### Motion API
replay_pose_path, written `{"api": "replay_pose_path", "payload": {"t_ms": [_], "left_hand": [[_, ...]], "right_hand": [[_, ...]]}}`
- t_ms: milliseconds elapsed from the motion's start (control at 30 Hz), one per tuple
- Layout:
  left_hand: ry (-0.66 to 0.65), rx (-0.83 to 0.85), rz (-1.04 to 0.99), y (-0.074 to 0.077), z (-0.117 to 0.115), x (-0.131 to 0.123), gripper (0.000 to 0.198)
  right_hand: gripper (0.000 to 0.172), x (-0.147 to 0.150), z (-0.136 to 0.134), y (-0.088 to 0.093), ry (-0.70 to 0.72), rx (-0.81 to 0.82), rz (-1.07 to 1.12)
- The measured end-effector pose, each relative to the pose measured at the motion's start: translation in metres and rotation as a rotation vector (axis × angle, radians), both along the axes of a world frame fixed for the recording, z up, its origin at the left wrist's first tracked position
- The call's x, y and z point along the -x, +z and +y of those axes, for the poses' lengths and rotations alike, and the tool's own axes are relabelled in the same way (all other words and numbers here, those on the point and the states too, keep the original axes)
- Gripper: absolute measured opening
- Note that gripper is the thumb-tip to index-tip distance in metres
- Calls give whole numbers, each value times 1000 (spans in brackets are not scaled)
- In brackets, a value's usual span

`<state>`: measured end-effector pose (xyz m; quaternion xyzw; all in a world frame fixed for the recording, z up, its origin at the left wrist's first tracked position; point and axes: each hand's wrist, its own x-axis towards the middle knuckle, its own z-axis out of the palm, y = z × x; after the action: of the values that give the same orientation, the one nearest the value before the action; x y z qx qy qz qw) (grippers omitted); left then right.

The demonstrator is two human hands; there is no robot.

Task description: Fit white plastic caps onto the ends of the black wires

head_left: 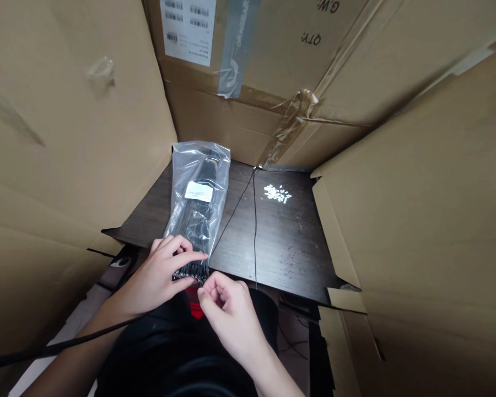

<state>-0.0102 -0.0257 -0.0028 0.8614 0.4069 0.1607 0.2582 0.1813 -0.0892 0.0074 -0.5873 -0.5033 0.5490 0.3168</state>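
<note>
A clear plastic bag lies on the dark tabletop, with a bundle of thin black wires inside it. The bundle's near ends stick out at the table's front edge, where small shiny tips show. My left hand is closed around this end, thumb below and fingers across the top. At the bundle's right corner my right hand pinches thumb against forefinger, apparently on the end of one black wire; the fingertips hide most of it. A white label sits on the bag.
Small white pieces lie in a loose pile on the dark table. Two thin black cables run from the back edge towards me. Cardboard walls enclose the left, back and right. A black cord crosses my left forearm.
</note>
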Motion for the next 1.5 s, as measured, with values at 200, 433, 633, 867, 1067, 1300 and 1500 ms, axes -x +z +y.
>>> {"api": "replay_pose_path", "payload": {"t_ms": [200,433,633,867,1067,1300,1500], "left_hand": [[-16,-9,-26,3,-3,-5,37],[14,12,-29,3,-9,-12,32],[39,-103,-54,-5,-12,-17,16],[46,-105,-68,-11,-10,-16,18],[46,-135,-88,-14,-11,-16,26],[50,-225,-98,-19,-14,-15,30],[27,-207,-110,-12,-13,-13,24]], "right_hand": [[18,-14,9,-9,-26,194,438],[13,-27,14,-17,10,271,439],[19,-24,8,-6,46,92,142],[23,-21,4,3,103,-24,1],[26,-23,2,1,161,-60,-58],[23,-17,1,2,220,-106,-57],[26,-20,6,4,252,-110,-14]]}}
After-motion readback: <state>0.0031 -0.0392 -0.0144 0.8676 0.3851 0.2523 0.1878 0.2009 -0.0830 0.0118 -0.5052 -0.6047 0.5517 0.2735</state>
